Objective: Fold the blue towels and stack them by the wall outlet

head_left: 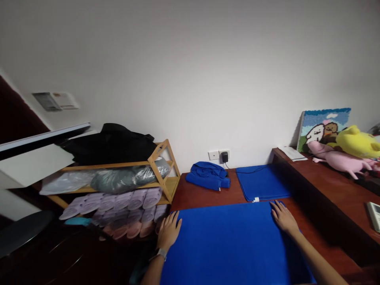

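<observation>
A large blue cloth (228, 241) lies spread out flat on the red-brown tabletop (237, 187). My left hand (169, 230) rests at the cloth's left edge, fingers stretched out; a wristband shows on that arm. At the far right corner of the cloth, my right hand (284, 217) lies flat with its fingers extended. Just beyond is a folded blue cloth (264, 184) with a small white tag. A crumpled, partly rolled blue cloth (209, 176) sits farther left, near the wall.
Left of the table stands a wooden rack (166, 170) with a black bag (113, 144), plastic-wrapped bundles and lilac slippers (127, 200). A black plug (225, 157) sits in the wall socket. At right, a raised ledge (329, 174) bears plush toys (358, 142) and a picture (323, 126).
</observation>
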`<state>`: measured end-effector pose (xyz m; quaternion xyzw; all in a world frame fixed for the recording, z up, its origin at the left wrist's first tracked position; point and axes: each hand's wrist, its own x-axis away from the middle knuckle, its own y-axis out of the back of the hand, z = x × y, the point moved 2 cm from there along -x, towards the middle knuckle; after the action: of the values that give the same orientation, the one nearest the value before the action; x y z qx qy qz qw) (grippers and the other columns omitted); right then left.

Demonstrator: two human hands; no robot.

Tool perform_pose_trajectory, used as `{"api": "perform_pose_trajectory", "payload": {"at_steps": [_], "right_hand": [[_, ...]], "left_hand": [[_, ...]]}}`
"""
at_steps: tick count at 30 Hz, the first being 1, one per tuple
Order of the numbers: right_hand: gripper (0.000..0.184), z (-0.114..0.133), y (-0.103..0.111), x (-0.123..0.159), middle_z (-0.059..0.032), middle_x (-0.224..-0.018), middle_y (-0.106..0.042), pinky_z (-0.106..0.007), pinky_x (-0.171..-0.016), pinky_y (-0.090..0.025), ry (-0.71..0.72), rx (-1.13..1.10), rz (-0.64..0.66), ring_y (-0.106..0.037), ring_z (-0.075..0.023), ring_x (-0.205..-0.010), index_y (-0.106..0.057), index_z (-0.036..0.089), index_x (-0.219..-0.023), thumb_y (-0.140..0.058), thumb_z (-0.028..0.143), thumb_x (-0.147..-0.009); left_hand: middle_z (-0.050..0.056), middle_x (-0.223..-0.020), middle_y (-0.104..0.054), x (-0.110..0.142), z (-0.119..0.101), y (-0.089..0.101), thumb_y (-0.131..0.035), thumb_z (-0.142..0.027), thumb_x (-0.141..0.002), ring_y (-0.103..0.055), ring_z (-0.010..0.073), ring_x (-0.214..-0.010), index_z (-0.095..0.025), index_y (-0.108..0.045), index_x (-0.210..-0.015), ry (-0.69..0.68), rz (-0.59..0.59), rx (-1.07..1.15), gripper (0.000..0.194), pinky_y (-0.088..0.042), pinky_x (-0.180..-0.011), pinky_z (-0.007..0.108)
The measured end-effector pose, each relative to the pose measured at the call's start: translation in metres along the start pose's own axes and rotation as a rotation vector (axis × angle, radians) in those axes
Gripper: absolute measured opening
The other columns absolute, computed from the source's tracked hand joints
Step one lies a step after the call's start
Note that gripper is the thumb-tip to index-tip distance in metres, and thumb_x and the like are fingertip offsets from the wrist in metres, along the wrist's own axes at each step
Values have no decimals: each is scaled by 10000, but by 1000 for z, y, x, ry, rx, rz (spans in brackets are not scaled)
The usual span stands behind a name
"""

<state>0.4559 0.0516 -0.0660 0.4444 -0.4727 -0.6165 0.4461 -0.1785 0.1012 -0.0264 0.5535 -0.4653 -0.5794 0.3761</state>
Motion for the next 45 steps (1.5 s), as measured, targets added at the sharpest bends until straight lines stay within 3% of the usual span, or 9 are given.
{"api": "perform_pose_trajectory", "payload": {"at_steps": [4,11,14,18,27,31,39,42,45], "right_hand": [[570,48,16,1,-125,-1579,-476,-530,-1219,-282,37,6,-57,-382,-330,-1486,-544,164,-1469,-371,310,-947],[635,269,25,19,-77,-1663,-314,-475,-1269,-227,560,-345,32,-267,-253,-1545,-345,178,-1595,-265,483,-1044],[699,315,15,24,-72,-1670,-280,-472,-1271,-220,600,-376,174,-237,-253,-1554,-293,187,-1613,-234,580,-1039],[698,272,1,21,-70,-1655,-318,-488,-1269,-213,497,-318,181,-253,-254,-1548,-310,214,-1608,-225,597,-1030],[712,25,9,10,-62,-1660,-318,-509,-1275,-182,23,-124,150,-212,-278,-1556,-365,164,-1587,-266,503,-969],[701,-17,17,-4,-87,-1635,-381,-501,-1261,-242,-34,-146,141,-266,-287,-1535,-438,168,-1550,-256,472,-945],[670,-1,24,-4,-80,-1534,-535,-558,-1248,-239,-55,-254,25,-334,-357,-1503,-521,326,-1483,-335,543,-877],[697,66,31,-1,-106,-1565,-495,-560,-1272,-169,12,-291,-34,-296,-374,-1520,-470,233,-1527,-286,539,-929],[684,174,26,9,-76,-1618,-418,-481,-1285,-176,227,-327,5,-283,-306,-1535,-410,158,-1562,-226,495,-996]], "left_hand": [[132,-1540,-542,0,0,-7,-353,-441,-1018,-459,283,-1451,-170,-545,-1465,-7,-24,29,557,-324,-1217,507],[129,-1637,-396,3,-1,-13,-333,-478,-1032,-351,273,-1518,-200,-438,-1546,27,56,69,593,-317,-1223,494],[116,-1642,-393,5,2,-13,-333,-489,-1035,-343,270,-1521,-221,-423,-1556,26,54,73,593,-322,-1218,491],[104,-1635,-409,5,6,-17,-315,-505,-1038,-363,267,-1512,-240,-425,-1555,25,33,68,592,-325,-1214,488],[109,-1632,-413,-1,5,-17,-325,-494,-1032,-368,274,-1509,-232,-429,-1552,46,51,62,592,-314,-1214,493],[93,-1642,-396,-2,11,-13,-347,-526,-1024,-364,274,-1511,-261,-417,-1559,25,125,69,601,-309,-1214,496],[88,-1662,-356,5,15,-14,-324,-541,-1037,-343,255,-1522,-263,-385,-1574,13,77,101,608,-300,-1226,480],[107,-1671,-331,6,14,-14,-333,-546,-1033,-335,261,-1526,-237,-386,-1574,35,67,105,625,-301,-1229,473],[114,-1666,-342,6,13,-14,-310,-550,-1035,-337,259,-1525,-220,-396,-1570,48,70,110,634,-298,-1232,469]]}}
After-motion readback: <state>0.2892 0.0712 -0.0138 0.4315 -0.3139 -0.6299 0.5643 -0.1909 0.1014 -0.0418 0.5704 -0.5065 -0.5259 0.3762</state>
